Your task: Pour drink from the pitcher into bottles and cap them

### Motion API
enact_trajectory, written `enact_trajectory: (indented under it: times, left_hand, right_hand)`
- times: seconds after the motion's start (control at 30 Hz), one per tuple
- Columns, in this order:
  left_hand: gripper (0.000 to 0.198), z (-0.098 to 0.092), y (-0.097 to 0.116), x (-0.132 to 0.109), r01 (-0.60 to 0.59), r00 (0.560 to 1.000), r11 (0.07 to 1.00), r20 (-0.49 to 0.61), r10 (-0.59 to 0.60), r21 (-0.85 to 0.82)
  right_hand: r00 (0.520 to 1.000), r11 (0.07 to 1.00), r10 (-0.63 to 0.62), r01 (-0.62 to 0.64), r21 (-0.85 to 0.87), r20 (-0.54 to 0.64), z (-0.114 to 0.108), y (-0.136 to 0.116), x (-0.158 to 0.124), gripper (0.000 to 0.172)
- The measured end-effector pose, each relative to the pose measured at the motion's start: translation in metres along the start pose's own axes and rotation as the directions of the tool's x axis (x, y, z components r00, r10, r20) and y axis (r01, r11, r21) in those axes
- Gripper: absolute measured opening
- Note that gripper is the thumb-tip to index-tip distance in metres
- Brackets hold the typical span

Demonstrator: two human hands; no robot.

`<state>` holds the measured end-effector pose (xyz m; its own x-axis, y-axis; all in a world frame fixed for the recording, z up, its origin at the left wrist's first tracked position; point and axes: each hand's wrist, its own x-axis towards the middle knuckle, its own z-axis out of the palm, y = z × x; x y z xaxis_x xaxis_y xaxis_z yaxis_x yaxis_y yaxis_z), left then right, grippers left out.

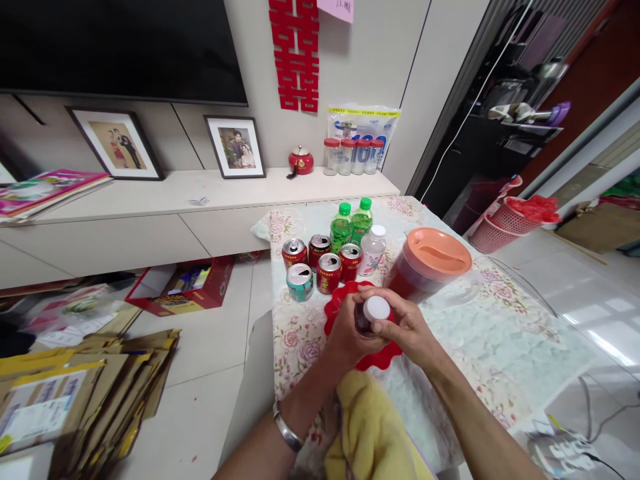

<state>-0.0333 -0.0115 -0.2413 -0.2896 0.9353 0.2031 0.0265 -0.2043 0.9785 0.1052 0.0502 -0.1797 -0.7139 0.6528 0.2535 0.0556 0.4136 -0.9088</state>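
A small bottle (363,321) of dark liquid with a white cap is between my hands, above a red scalloped tray (383,358). My left hand (345,333) wraps round its side. My right hand (407,328) closes on the other side, its thumb against the cap. Beyond the tray stand several red drink cans (329,275) and a teal can (300,283). Behind them are two green-capped bottles (342,230) and a clear bottle (373,252) with a white cap. To the right sits a pitcher (415,277) with an orange lid. A yellow cloth (375,427) lies nearest me.
A flowered cloth (500,333) covers the table. Behind it, a white cabinet (175,193) bears picture frames, a red pot (301,161) and several red-lidded jars (346,159). Flattened cardboard (125,380) and a red box (180,287) lie on the floor at left; pink baskets (505,223) stand at right.
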Motion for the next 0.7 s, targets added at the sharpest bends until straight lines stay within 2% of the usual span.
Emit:
enact_trajectory:
  times: [0.2, 0.3, 0.4, 0.5, 0.57, 0.63, 0.7]
  left_hand:
    - [0.068, 0.001, -0.002, -0.002, 0.041, 0.999, 0.999, 0.007, -0.041, -0.029]
    - [0.067, 0.001, -0.004, -0.003, 0.038, 0.999, 0.999, 0.003, -0.038, 0.000]
    - [0.068, 0.003, -0.009, -0.004, -0.014, 1.000, 1.000, -0.021, 0.014, 0.023]
    - [0.083, 0.007, -0.015, -0.004, -0.062, 0.998, 0.998, -0.022, 0.062, -0.005]
    - [0.096, 0.005, -0.017, -0.005, -0.061, 0.998, 0.998, 0.016, 0.062, -0.024]
    - [0.111, 0.000, -0.018, -0.010, -0.054, 0.997, 0.998, 0.053, 0.053, 0.013]
    - [0.118, -0.008, -0.018, -0.018, -0.056, 0.998, 0.991, 0.032, 0.053, 0.118]
  right_hand:
    - [0.992, 0.999, 0.007, -0.014, -0.051, -0.122, 0.014, 0.001, -0.008, 0.053]
    - [0.989, 0.989, -0.005, -0.017, -0.144, -0.147, 0.015, -0.007, -0.007, 0.045]
    - [0.990, 0.959, -0.006, -0.034, -0.280, -0.141, 0.009, -0.022, -0.004, 0.032]
    - [0.992, 0.909, 0.008, -0.060, -0.413, -0.126, 0.000, -0.038, 0.000, 0.023]
    - [0.993, 0.879, 0.011, -0.065, -0.472, -0.117, -0.005, -0.043, 0.003, 0.019]
    - [0.993, 0.858, 0.001, -0.062, -0.510, -0.119, -0.009, -0.044, 0.007, 0.017]
    - [0.989, 0.844, -0.015, -0.066, -0.532, -0.147, -0.015, -0.045, 0.008, 0.019]
